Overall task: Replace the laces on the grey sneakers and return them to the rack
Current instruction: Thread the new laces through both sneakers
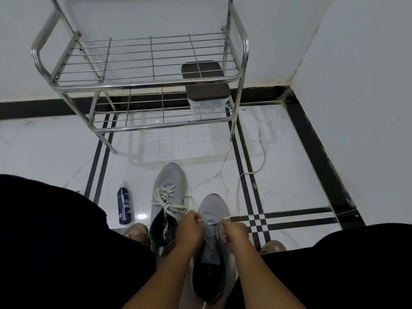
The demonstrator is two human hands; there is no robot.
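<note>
Two grey sneakers stand on the floor between my knees. The left sneaker (168, 184) is laced with a loosely tied white lace. Over the eyelets of the right sneaker (213, 207) are both hands. My left hand (189, 228) pinches the white lace (239, 192) at the shoe's left side. My right hand (234, 230) pinches the same lace at the right side. The lace's free end trails away across the floor to the right. The steel rack (142, 83) stands against the wall ahead, its top shelf bare.
A clear box with a dark lid (206, 85) sits on the rack's lower shelf at the right. A dark blue spray bottle (124, 205) lies on the floor left of the sneakers. A wall corner juts out at the right. My knees fill the lower left and right.
</note>
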